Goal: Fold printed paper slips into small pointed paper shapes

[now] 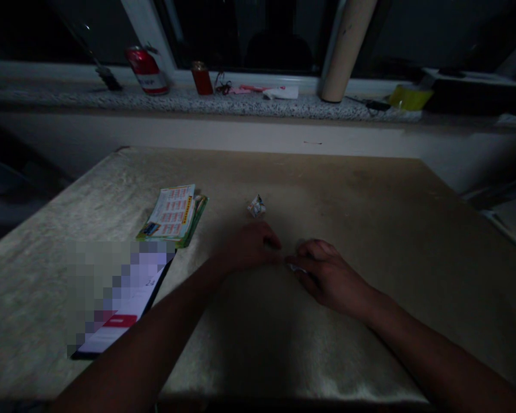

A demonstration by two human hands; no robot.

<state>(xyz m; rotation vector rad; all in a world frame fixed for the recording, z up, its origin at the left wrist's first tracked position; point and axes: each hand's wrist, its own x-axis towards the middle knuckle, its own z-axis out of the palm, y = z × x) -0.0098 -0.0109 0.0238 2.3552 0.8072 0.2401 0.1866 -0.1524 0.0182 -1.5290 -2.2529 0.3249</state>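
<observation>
My right hand rests low over the middle of the table, its fingers closed on a small whitish piece that looks like paper. Most of that piece is hidden under the fingers. Just to its left is my left hand, fingers curled and tips brought close together. Whether something sits between those tips is too dark and blurred to make out. The two hands are a short gap apart. Beyond my left hand lies a crumpled bit of printed paper.
On the left, a stack of printed cards with a calendar on top lies beside a lit tablet. Along the windowsill stand a red can, a red jar, a cardboard tube and a yellow item.
</observation>
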